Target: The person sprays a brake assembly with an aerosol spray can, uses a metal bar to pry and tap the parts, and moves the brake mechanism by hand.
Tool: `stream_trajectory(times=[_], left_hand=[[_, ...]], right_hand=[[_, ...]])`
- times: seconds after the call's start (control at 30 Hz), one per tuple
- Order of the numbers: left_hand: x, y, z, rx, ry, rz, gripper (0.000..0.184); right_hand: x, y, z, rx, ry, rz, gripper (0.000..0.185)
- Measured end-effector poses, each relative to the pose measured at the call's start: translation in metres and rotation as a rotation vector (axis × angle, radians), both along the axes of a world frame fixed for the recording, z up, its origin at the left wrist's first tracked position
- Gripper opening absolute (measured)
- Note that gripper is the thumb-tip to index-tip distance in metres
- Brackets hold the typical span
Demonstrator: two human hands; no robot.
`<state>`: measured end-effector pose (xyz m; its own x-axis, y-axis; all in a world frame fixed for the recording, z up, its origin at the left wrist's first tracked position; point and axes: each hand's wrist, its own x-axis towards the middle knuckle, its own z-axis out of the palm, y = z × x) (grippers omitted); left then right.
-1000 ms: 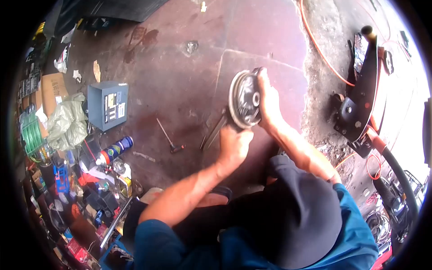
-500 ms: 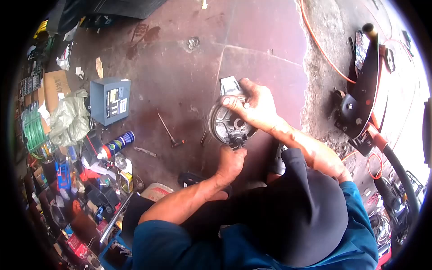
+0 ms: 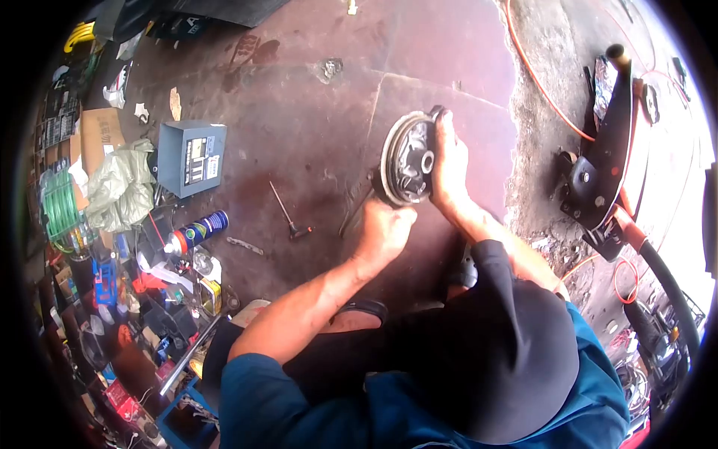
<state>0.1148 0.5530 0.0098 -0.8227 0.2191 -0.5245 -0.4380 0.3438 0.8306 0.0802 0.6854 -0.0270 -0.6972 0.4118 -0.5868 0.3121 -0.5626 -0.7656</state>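
Note:
A round metal part (image 3: pixel 407 161) with a ribbed inner face and a central hub is held up above the dark red floor, its face turned toward the right. My left hand (image 3: pixel 383 228) is closed on its lower edge. Along its right side, my right hand (image 3: pixel 450 168) grips it, the fingers pointing up at the rim. A T-handled tool (image 3: pixel 290 221) lies on the floor to the left. Part of a thin dark object shows on the floor beside my left wrist.
A grey box (image 3: pixel 191 159), a blue spray can (image 3: pixel 198 230), crumpled plastic (image 3: pixel 120 185) and a cardboard box (image 3: pixel 101 138) stand at the left among many small items. On the right are a black jack-like machine (image 3: pixel 606 165) and an orange hose (image 3: pixel 542 86).
The round part has been tilted from facing up to facing right. My right hand has shifted from its top to its right side, and my left hand remains at the lower edge.

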Motion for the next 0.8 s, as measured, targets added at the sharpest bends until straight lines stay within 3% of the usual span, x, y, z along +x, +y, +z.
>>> stream_trajectory(times=[0.07, 0.13, 0.17, 0.27, 0.3, 0.33, 0.4, 0.43, 0.53, 0.6, 0.7, 0.8], left_hand=[[-0.003, 0.001, 0.004, -0.006, 0.047, -0.018, 0.013], [-0.005, -0.009, 0.0, -0.075, -0.076, -0.159, 0.016], [-0.002, -0.019, 0.001, -0.114, -0.153, -0.229, 0.018], [-0.022, -0.044, 0.01, -0.312, -0.404, -0.643, 0.024], [-0.029, -0.041, 0.029, -0.339, -0.503, -0.699, 0.027], [-0.031, -0.052, 0.022, -0.239, -0.405, -0.793, 0.027], [-0.037, -0.05, 0.019, -0.307, -0.398, -0.699, 0.026], [-0.033, -0.049, 0.013, -0.276, -0.29, -0.646, 0.017], [-0.008, -0.04, 0.008, -0.242, -0.035, -0.47, 0.023], [-0.001, -0.03, 0.012, -0.026, 0.136, -0.304, 0.054], [-0.008, -0.024, 0.031, 0.138, -0.013, -0.17, 0.084], [-0.017, -0.018, 0.036, 0.134, 0.157, -0.306, 0.087]], right_hand=[[0.0, 0.004, -0.002, 0.081, 0.06, 0.056, 0.054], [0.001, 0.019, -0.008, 0.191, 0.152, 0.145, 0.051], [0.005, 0.025, -0.006, 0.115, 0.219, 0.225, 0.046], [0.015, 0.026, -0.017, 0.322, 0.403, 0.368, 0.046], [0.014, 0.026, -0.016, 0.294, 0.448, 0.419, 0.047], [0.013, 0.026, -0.011, 0.162, 0.397, 0.443, 0.047], [0.004, 0.029, -0.009, 0.221, 0.504, 0.39, 0.051], [-0.001, 0.034, -0.008, 0.246, 0.546, 0.417, 0.053], [-0.003, 0.042, -0.003, 0.29, 0.597, 0.44, 0.058], [-0.002, 0.04, 0.007, 0.313, 0.566, 0.336, 0.062], [-0.004, 0.051, 0.003, 0.393, 0.585, 0.357, 0.066], [-0.002, 0.047, 0.0, 0.316, 0.61, 0.378, 0.065]])
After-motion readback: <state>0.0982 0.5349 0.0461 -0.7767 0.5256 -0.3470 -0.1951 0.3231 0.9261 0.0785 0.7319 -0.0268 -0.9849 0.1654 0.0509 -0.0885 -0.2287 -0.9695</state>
